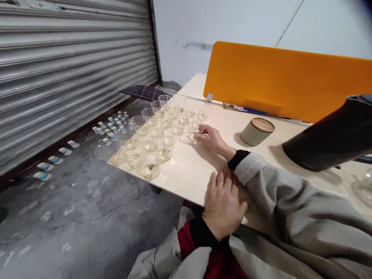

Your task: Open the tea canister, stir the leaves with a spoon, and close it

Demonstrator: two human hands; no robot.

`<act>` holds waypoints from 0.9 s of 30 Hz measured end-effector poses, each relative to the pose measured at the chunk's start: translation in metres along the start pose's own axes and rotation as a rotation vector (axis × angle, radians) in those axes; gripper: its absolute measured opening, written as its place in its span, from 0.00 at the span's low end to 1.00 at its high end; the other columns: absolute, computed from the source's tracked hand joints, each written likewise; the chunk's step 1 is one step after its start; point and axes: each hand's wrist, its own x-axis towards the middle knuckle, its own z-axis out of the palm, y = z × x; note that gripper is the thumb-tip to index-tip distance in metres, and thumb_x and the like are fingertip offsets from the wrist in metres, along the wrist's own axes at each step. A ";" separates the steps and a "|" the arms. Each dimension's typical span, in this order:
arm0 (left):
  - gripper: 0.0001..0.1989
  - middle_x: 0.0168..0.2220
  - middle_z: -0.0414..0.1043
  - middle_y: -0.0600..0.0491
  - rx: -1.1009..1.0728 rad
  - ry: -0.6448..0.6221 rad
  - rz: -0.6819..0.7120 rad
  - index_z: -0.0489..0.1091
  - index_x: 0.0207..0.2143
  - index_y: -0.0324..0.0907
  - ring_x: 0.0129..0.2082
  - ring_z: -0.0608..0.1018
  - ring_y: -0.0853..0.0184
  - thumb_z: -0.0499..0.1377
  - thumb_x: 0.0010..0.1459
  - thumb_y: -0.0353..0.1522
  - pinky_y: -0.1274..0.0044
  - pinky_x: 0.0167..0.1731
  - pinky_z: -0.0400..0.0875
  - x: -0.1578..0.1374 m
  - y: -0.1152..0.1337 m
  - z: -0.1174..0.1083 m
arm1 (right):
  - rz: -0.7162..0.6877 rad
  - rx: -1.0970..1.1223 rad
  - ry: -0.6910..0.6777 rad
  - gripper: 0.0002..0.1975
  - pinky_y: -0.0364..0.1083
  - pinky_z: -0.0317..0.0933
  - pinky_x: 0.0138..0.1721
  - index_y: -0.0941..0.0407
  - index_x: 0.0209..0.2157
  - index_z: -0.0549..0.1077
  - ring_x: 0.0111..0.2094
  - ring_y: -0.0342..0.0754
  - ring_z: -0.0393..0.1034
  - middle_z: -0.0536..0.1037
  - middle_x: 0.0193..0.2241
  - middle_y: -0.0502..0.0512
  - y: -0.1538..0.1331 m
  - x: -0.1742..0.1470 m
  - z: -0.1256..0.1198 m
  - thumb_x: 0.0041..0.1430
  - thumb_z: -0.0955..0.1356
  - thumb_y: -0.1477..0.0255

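My right hand (213, 140) reaches over the table with its fingers closed around the lower part of a clear plastic cup (191, 136). That cup stands at the right side of a tight group of clear cups (157, 133). Pale liquid and small dark bits, like tea leaves, show in the bottoms of many of them. My left hand (224, 205) lies flat at the near table edge, palm down and fingers stretched out, holding nothing. Its fingertips are close to my right forearm.
A lidded canister (255, 132) and a tall black jug (325, 135) stand to the right on the table (186, 182). Behind them rises an orange divider (279, 77). Several small white-capped bottles (116, 122) stand on the floor at left, by a metal shutter (72, 69).
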 end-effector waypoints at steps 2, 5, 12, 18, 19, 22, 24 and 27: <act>0.37 0.72 0.65 0.36 -0.001 -0.022 0.004 0.68 0.69 0.30 0.76 0.62 0.45 0.55 0.71 0.50 0.53 0.75 0.58 0.000 0.000 -0.002 | -0.014 -0.001 0.008 0.20 0.46 0.56 0.35 0.52 0.35 0.67 0.34 0.46 0.62 0.69 0.30 0.47 0.002 0.003 0.002 0.46 0.75 0.59; 0.37 0.74 0.62 0.36 0.001 -0.043 0.006 0.67 0.70 0.31 0.76 0.61 0.45 0.54 0.71 0.51 0.53 0.75 0.58 0.001 -0.001 -0.003 | -0.023 0.002 -0.012 0.19 0.46 0.56 0.35 0.52 0.34 0.67 0.33 0.46 0.62 0.68 0.28 0.46 0.004 0.006 0.003 0.47 0.75 0.59; 0.37 0.74 0.63 0.37 -0.016 -0.058 0.006 0.68 0.69 0.32 0.76 0.61 0.44 0.56 0.71 0.50 0.53 0.75 0.58 0.001 -0.001 -0.005 | -0.010 -0.004 -0.022 0.19 0.47 0.59 0.36 0.54 0.35 0.69 0.35 0.47 0.67 0.72 0.30 0.48 0.007 0.009 0.003 0.48 0.76 0.59; 0.36 0.74 0.64 0.37 -0.013 -0.057 0.005 0.68 0.69 0.32 0.76 0.62 0.44 0.56 0.71 0.50 0.52 0.75 0.59 0.000 -0.001 -0.005 | -0.009 -0.115 -0.028 0.17 0.47 0.60 0.36 0.54 0.34 0.70 0.34 0.48 0.67 0.72 0.30 0.49 0.009 0.012 0.001 0.50 0.76 0.60; 0.37 0.74 0.63 0.37 -0.013 -0.052 0.006 0.67 0.70 0.31 0.76 0.62 0.44 0.56 0.71 0.50 0.52 0.75 0.59 0.000 -0.001 -0.005 | -0.009 -0.129 -0.025 0.17 0.47 0.60 0.36 0.54 0.34 0.71 0.34 0.47 0.66 0.72 0.30 0.49 0.009 0.012 0.001 0.51 0.76 0.60; 0.37 0.74 0.63 0.36 -0.014 -0.027 0.002 0.67 0.70 0.31 0.76 0.62 0.44 0.56 0.71 0.50 0.52 0.75 0.60 0.000 -0.001 -0.004 | -0.015 -0.145 -0.012 0.18 0.48 0.63 0.38 0.54 0.35 0.72 0.36 0.50 0.70 0.74 0.31 0.51 0.007 0.012 0.001 0.51 0.78 0.60; 0.36 0.73 0.65 0.37 -0.018 -0.018 0.001 0.68 0.69 0.33 0.76 0.63 0.44 0.57 0.71 0.50 0.52 0.75 0.60 0.000 -0.002 -0.002 | -0.021 -0.164 -0.002 0.19 0.51 0.68 0.41 0.54 0.37 0.74 0.41 0.54 0.73 0.77 0.34 0.53 0.005 0.010 -0.001 0.49 0.79 0.59; 0.35 0.72 0.67 0.37 -0.026 -0.012 0.007 0.69 0.68 0.33 0.75 0.64 0.45 0.58 0.70 0.50 0.52 0.74 0.60 -0.001 -0.003 0.001 | 0.002 -0.206 0.019 0.25 0.56 0.73 0.48 0.54 0.45 0.77 0.49 0.60 0.75 0.80 0.46 0.61 -0.002 -0.002 -0.011 0.47 0.80 0.61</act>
